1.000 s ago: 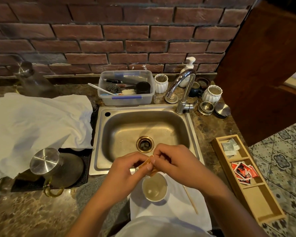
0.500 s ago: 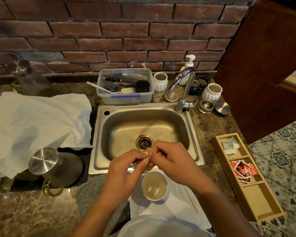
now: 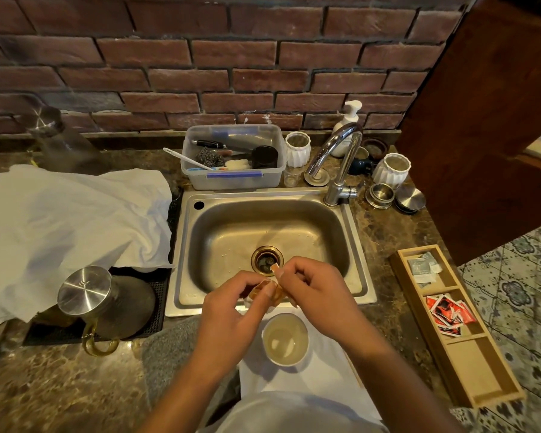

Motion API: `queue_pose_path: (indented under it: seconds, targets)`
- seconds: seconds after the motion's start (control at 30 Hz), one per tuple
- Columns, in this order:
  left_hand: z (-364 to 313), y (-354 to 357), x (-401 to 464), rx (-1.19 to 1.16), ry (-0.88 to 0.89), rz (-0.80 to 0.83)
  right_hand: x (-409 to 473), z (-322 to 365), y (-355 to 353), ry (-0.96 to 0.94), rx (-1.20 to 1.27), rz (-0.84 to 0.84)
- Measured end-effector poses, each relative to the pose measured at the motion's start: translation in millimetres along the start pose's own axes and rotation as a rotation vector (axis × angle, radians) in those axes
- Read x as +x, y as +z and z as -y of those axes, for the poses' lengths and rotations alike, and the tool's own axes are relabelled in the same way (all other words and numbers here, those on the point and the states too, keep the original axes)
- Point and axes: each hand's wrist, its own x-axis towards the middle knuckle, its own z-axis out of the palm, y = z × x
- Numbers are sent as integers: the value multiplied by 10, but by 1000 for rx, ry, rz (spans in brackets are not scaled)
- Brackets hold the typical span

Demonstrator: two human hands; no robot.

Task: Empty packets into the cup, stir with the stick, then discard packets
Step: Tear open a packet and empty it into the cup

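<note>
A white cup [image 3: 285, 339] with pale liquid stands on a white napkin [image 3: 325, 379] at the counter's front edge. Just above the cup, both hands pinch a small brown packet [image 3: 275, 290]. My left hand [image 3: 231, 310] grips its left side. My right hand [image 3: 316, 292] grips its right side, and a torn strip sticks up beside the thumb. The stirring stick is hidden under my right forearm.
A steel sink [image 3: 272, 242] with a tap [image 3: 334, 164] lies behind the hands. A wooden tray [image 3: 481, 385] at the right holds red packets [image 3: 447, 314] and grey packets [image 3: 422, 267]. A steel kettle [image 3: 100, 301] and a white cloth [image 3: 66, 220] are at the left.
Both hands have lifted the packet slightly away from me, toward the sink, and the right hand has pulled a strip of the packet upward.
</note>
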Motion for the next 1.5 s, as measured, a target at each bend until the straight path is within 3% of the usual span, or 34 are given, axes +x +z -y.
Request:
queue_pose_path:
  seconds: [0.1, 0.2, 0.57, 0.8, 1.07, 1.27, 1.4, 1.5]
  targets:
    - [33, -35, 35, -82, -88, 91, -16, 27, -89, -56, -3, 59]
    - [58, -56, 61, -71, -64, 151, -17, 38, -152, -98, -33, 71]
    - [64, -71, 54, -62, -18, 209, -1, -72, -234, -117, -270, 179]
    - [72, -71, 61, -12, 14, 205, -23, -98, -247, -113, -255, 198]
    - [19, 10, 63, 221, 259, 42, -46, -45, -70, -44, -169, -25]
    - [-3, 56, 62, 279, 349, -46, -33, -27, 45, 184, 45, -159]
    - [-44, 124, 41, 216, 287, -74, -60, -27, -86, 197, 247, -107]
    - [-15, 141, 20, 129, 136, -71, -92, -7, -181, 116, 193, -23]
